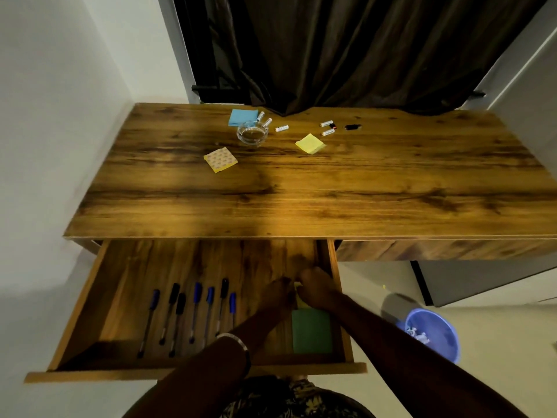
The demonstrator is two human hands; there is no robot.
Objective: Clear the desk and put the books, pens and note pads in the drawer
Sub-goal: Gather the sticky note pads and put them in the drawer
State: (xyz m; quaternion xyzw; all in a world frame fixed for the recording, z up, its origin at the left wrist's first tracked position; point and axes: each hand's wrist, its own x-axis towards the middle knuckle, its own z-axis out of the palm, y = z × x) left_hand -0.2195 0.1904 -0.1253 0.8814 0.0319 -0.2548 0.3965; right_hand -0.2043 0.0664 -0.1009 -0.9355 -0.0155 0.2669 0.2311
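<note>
The task looks to be past its midpoint, judging by what already lies in the drawer, which stands pulled out below the front edge of the table. Seven pens lie side by side in the left half of the drawer, and a green note pad rests flat in its right half, near the drawer front. Both hands are down in the drawer just behind the green pad: the left hand and the right hand meet over a small yellow pad, of which only a sliver shows between them. The fingers of both hands curl in around it, so each seems to hold it, though the dim light hides the exact grip. Still out on the table, all toward its far edge, are three more pads: a blue note pad just behind a glass ashtray, a yellow note pad to the right of the ashtray, and a patterned pad in front and to the left of it. Several small batteries and a dark small object, too small to identify, lie to the right of the ashtray. No books are visible anywhere. What remains, then, seems to be moving those three pads and dealing with the loose items.
</note>
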